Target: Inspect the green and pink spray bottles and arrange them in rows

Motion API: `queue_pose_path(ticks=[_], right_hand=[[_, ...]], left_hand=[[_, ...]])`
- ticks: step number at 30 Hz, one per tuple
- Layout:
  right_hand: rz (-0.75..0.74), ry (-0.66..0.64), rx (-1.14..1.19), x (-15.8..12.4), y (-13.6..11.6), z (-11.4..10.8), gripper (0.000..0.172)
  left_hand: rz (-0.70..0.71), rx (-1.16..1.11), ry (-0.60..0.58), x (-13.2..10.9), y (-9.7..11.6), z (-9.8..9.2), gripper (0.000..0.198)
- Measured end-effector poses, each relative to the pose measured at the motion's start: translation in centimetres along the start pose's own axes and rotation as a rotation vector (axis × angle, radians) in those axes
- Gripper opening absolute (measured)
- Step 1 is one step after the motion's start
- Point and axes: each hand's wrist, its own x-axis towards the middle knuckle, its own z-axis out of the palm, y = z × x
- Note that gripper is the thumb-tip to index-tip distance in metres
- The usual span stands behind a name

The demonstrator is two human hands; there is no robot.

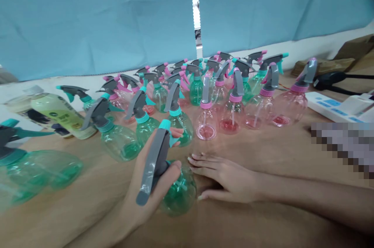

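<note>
My left hand (152,174) is wrapped round the neck of a green spray bottle (181,193), under its grey spray head. The index finger reaches forward by the turquoise trigger, and the bottle leans a little. My right hand (224,176) lies palm down on the table beside that bottle, fingers stretched out and holding nothing. Just beyond the hands stand a green spray bottle (182,127) with a turquoise collar and a pink spray bottle (206,123) with a pink collar.
Several more green and pink spray bottles crowd the back of the wooden table (263,224). Another green bottle (35,170) is at the left edge. Two larger labelled bottles (60,111) stand behind it. A white power strip (336,108) lies at right, below a blue curtain (87,18).
</note>
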Motion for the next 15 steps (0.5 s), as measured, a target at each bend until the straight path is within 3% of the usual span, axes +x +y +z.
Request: queue_pose_path(ticks=[10, 15], right_hand=[[0.016, -0.018, 0.019, 0.04, 0.16, 0.28, 0.070], [0.018, -0.017, 0.034, -0.03, 0.25, 0.34, 0.071]], left_hand=[[0.139, -0.051, -0.012, 0.37, -0.61, 0.16, 0.037], [0.105, -0.123, 0.027, 0.00, -0.82, 0.35, 0.044]])
